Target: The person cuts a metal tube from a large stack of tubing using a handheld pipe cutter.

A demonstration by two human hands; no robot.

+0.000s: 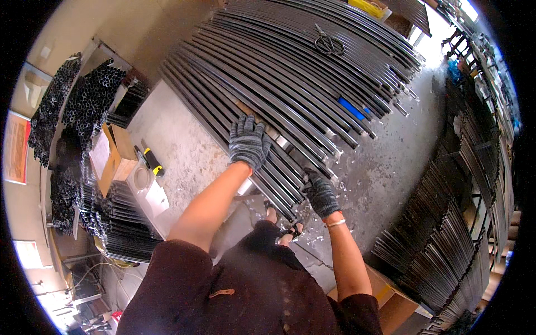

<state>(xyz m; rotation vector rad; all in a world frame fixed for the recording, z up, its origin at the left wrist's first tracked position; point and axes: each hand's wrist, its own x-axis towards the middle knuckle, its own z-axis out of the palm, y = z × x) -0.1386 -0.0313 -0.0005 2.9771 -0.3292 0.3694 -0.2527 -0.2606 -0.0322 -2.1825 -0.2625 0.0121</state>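
Observation:
Long black metal tubes (pixel 262 92) lie side by side across the pale worktable (pixel 181 125). My left hand (pixel 249 144), in a grey striped knit glove, rests flat on the tubes near the table's near side, fingers stretched out. In a matching glove, my right hand (pixel 320 192) is at the right-hand ends of the nearest tubes. Its fingers curl over a tube end, and their undersides are hidden. Between the tubes just beyond my left hand, a brownish strip shows. A pair of scissors (pixel 329 44) lies on the tubes farther off, and a blue piece (pixel 353 108) shows among them.
Left on the table are a yellow-black utility knife (pixel 152 161), a tape roll (pixel 142 177), white paper (pixel 156 200) and a cardboard box (pixel 114 156). Stacked tube bundles (pixel 92 92) stand beyond it. Racks of black rods (pixel 430 245) line the right side.

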